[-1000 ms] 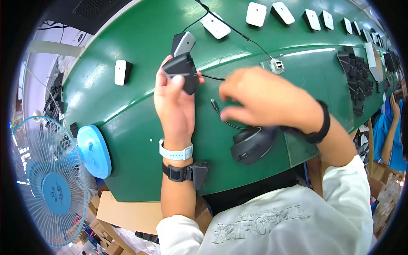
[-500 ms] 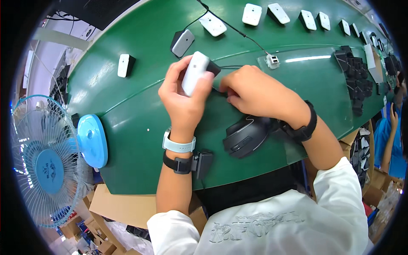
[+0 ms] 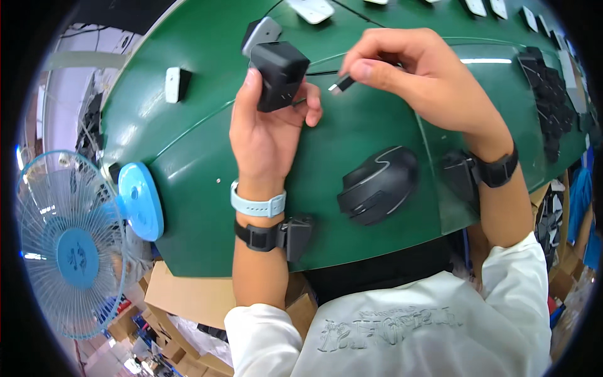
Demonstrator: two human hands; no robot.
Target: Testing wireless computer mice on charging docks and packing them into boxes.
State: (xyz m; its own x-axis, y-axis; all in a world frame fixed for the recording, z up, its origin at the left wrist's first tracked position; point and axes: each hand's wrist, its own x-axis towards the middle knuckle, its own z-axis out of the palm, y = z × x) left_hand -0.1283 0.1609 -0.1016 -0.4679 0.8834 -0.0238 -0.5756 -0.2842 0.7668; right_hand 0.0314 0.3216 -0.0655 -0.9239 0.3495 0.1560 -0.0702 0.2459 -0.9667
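Observation:
My left hand [image 3: 267, 141] is closed round a small boxy device [image 3: 282, 75], its black side turned toward me. Small slots show on the device's lower face. A black cable plug [image 3: 341, 84] with a bare metal tip is pinched in my right hand [image 3: 427, 69]. Its tip points toward the device, with a gap between the two. Just beyond the device lies a similar grey-faced one [image 3: 269, 31]. On the table below my right hand rests a black computer mouse [image 3: 380, 185].
The green table [image 3: 195, 213] carries several white-faced devices along its far side, and one [image 3: 173, 85] at left. Black parts [image 3: 546, 100] are heaped at right. A blue fan [image 3: 76, 251] stands left; an open cardboard box [image 3: 188, 295] sits below the near edge.
The device in my left hand has turned from its white face to its black side. My right hand has moved right and up, and the plug's metal tip now shows. The view has shifted.

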